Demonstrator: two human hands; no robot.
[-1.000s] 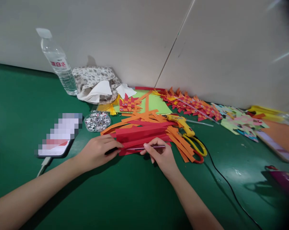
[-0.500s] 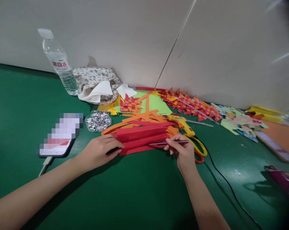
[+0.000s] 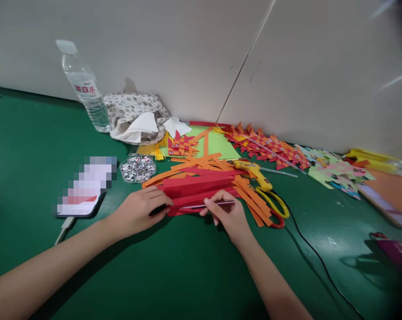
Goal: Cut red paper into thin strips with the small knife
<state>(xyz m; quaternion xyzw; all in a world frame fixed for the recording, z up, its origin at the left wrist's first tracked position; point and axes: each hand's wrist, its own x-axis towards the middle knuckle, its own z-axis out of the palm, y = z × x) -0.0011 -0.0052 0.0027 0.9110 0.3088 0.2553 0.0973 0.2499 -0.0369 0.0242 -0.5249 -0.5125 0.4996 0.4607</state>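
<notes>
Red folded paper (image 3: 201,184) lies in front of me, pleated into long strips. My left hand (image 3: 144,206) is at its left end, fingers and thumb closed on the edge and holding it against the table. In my right hand (image 3: 224,213) is a slim pen-like tool (image 3: 194,206) with a pale thin tip and a darker handle, gripped like a pen. The tip points left and rests along the lower red strip, close to my left fingertips. Orange paper strips (image 3: 254,202) lie under and beside the red paper.
Right of the paper are a yellow glue gun (image 3: 254,171) and scissors (image 3: 279,204) with yellow and red handles. Behind stand woven paper fish (image 3: 264,144), a tissue bag (image 3: 134,109) and a water bottle (image 3: 87,89). A phone (image 3: 87,186) and googly eyes (image 3: 138,168) lie left.
My right hand has moved left and slightly down along the red strip with the tool, uncovering orange strips on the right. My left hand stays on the paper's left end.
</notes>
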